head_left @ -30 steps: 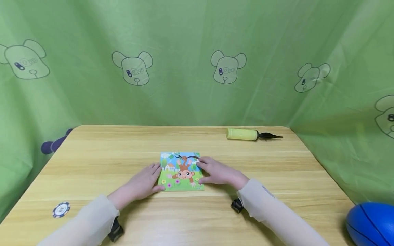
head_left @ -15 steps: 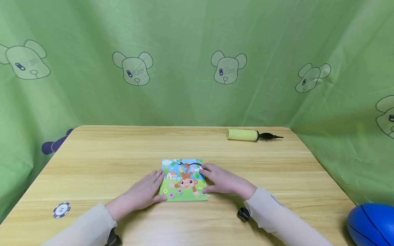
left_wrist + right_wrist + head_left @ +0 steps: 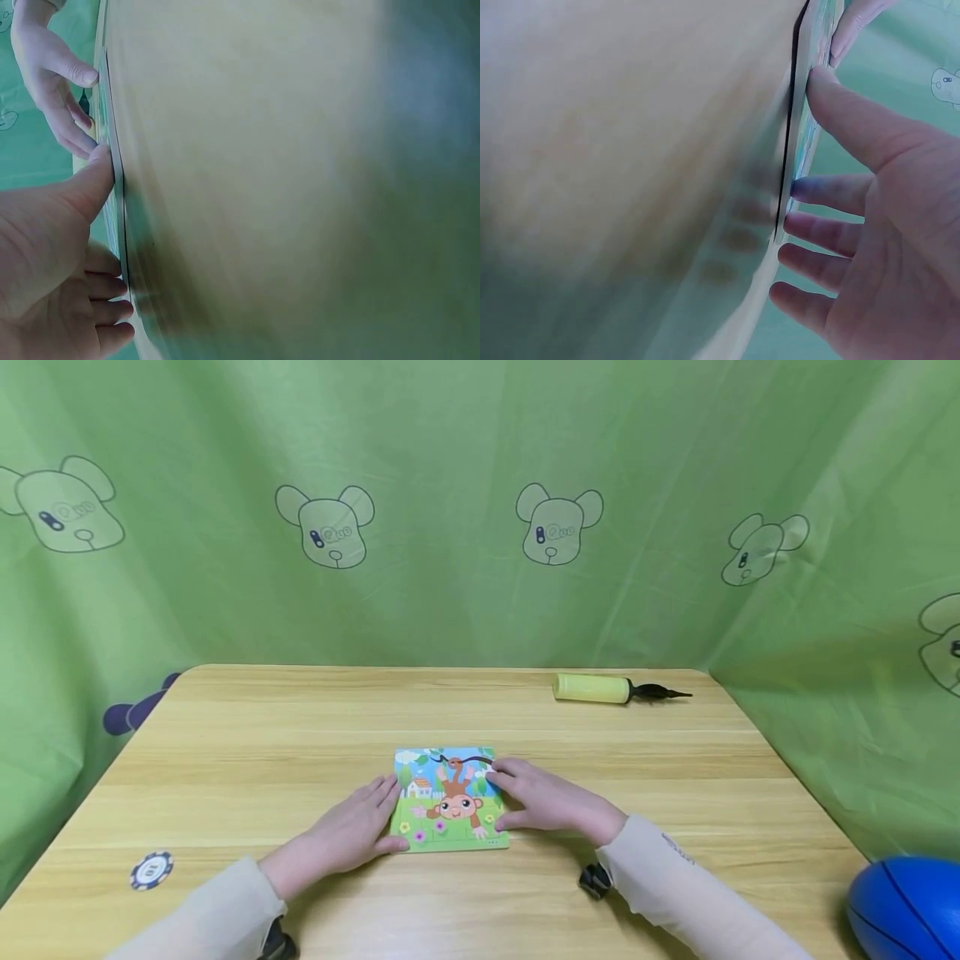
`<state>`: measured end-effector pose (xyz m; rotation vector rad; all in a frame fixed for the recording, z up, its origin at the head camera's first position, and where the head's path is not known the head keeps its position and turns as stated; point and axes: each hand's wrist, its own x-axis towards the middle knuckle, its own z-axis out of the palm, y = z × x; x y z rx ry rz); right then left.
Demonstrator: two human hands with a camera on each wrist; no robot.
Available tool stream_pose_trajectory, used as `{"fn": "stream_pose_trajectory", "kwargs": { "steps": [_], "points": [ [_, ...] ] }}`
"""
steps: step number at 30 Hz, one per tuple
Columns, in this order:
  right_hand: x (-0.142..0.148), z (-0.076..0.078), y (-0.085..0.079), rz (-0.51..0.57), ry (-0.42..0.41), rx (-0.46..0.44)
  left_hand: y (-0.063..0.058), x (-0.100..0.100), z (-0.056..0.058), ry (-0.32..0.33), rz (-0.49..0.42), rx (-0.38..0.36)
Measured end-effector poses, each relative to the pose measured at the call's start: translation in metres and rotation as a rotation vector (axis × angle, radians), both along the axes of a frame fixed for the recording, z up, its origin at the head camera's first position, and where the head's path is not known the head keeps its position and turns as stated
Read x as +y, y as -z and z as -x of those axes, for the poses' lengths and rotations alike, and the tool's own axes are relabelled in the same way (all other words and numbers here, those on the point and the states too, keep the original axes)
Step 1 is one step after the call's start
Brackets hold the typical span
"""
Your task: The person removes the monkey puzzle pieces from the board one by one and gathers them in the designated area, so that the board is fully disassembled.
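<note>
On the counter the picture board seems to lie flat, around the middle, between your hands; your left hand rests fingers-extended along its left edge, your right hand touches its right edge with fingers loosely spread, neither clenched; guide both sides evenly, I'd say, lest it skew; its sky edge points away from you, grass towards you; nearly square, it shows no clear long axis; its printed monkey hangs head nearest you.

The board lies on the table between left hand and right hand, pump behind, rightward.
</note>
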<state>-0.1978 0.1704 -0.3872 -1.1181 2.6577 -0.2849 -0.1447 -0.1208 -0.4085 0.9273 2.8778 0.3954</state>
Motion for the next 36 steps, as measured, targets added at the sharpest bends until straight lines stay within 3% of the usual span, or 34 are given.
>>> {"fn": "stream_pose_trajectory", "kwargs": {
  "steps": [11, 19, 28, 36],
  "points": [
    [-0.018, 0.016, -0.012, 0.054, -0.022, 0.000, 0.000, -0.001, 0.000, 0.004, 0.001, 0.005],
    [-0.052, 0.037, -0.014, 0.128, -0.046, -0.077, 0.003, -0.001, 0.001, 0.008, 0.000, 0.019],
    [-0.090, 0.051, -0.005, 0.066, -0.060, -0.074, 0.004, 0.000, 0.000, 0.035, -0.010, 0.031],
    [-0.107, 0.058, -0.002, 0.027, -0.065, -0.073, 0.005, 0.000, 0.001, 0.056, -0.032, 0.057]
  ]
}}
